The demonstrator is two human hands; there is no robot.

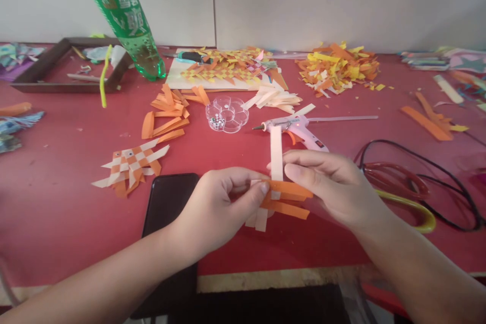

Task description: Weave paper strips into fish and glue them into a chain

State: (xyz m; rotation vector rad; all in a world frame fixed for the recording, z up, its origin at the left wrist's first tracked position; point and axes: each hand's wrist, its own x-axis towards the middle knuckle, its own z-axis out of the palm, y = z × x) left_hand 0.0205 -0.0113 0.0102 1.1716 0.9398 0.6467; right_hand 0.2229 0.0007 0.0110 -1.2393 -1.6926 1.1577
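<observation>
A small woven paper piece is held just above the near part of the red counter, between the two hands. By the left hand it is pinched at its left edge, thumb pressed down against the forefinger. The fingers of the right hand are loosely curled beside and behind the cream strip that stands up from the weave; whether it is gripped cannot be told, the fingertips being partly hidden and blurred. Loosening of the weave is judged the main risk: no glue is seen at the crossings, so if the left pinch were relaxed, the orange strips could be slid apart. A hard tug could leave the cream strip creased or pulled out, thin paper being easily bent. The pink glue gun lies just behind the right hand; should it be hot, a knuckle could be burned by a careless reach. Materials noted: flat, matte, straight-cut paper; a clear, hard, petal-shaped tray with small shiny bits in one cup; checkered paper fish with pointed ends; a smooth black phone partly covered by the left forearm; a crumpled heap of paper scraps.
</observation>
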